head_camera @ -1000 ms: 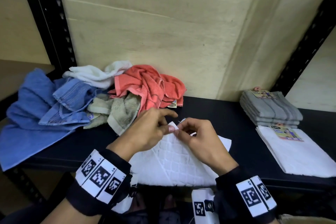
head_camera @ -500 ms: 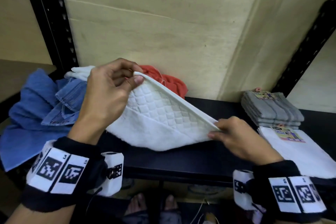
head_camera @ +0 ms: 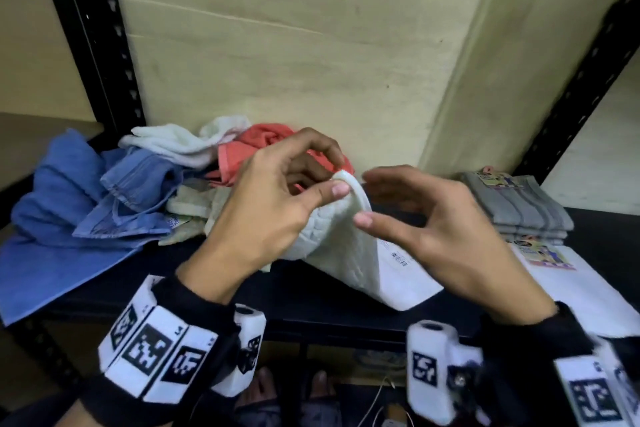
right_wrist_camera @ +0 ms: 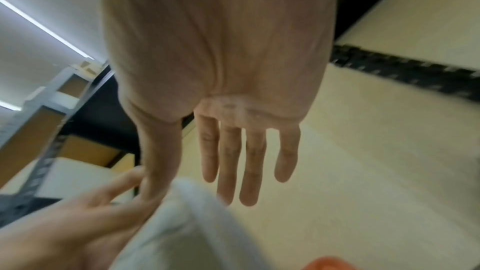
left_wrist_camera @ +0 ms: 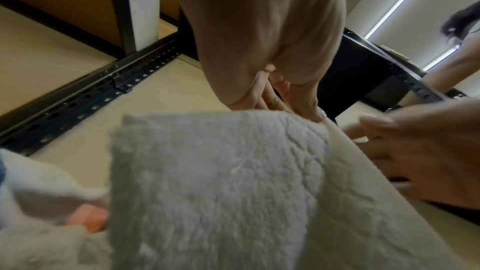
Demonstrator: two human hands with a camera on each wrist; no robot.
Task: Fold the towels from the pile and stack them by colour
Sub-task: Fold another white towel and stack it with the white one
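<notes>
A white quilted towel hangs from my left hand, which pinches its top edge between thumb and fingers above the black shelf. Its lower end lies on the shelf. My right hand hovers just right of that pinch with straight, spread fingers, the thumb close to the cloth. In the left wrist view the towel fills the lower frame under the left fingers. The right wrist view shows straight right fingers above the towel's edge.
An unfolded pile lies at the left: blue towels, a white one, a coral one and a pale green one. At the right sit a folded grey stack and a folded white towel. Black rack posts stand either side.
Half a second ago both hands held the towel stretched apart. The right hand has let go and moved left to the left hand, which has come down and now holds the top edge alone.
</notes>
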